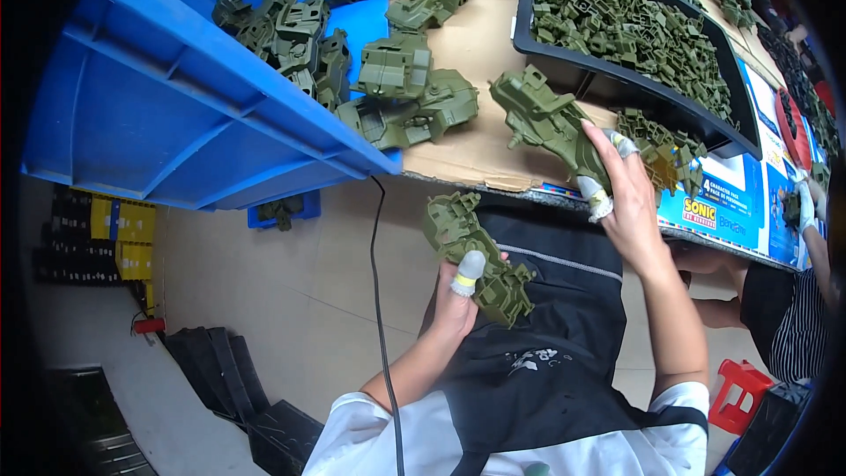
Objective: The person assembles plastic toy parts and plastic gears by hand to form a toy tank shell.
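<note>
The olive toy shells (476, 256) look like matt moulded plastic, as does the glossy, smooth blue bin (176, 106). Plain brown cardboard (476, 123), dull and slightly rough, covers the tabletop; the black tray (608, 84) shines faintly.

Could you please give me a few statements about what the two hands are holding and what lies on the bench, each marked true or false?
1. The left hand holds an olive-green plastic part below the table edge. True.
2. The right hand is empty. False: it grips a second green part over the cardboard-covered table.
3. The black tray is filled with small green pieces. True.
4. The blue bin holds red parts. False: its parts are olive green.
5. Both thumbs are bare. False: white finger cots cover the thumbs.
</note>
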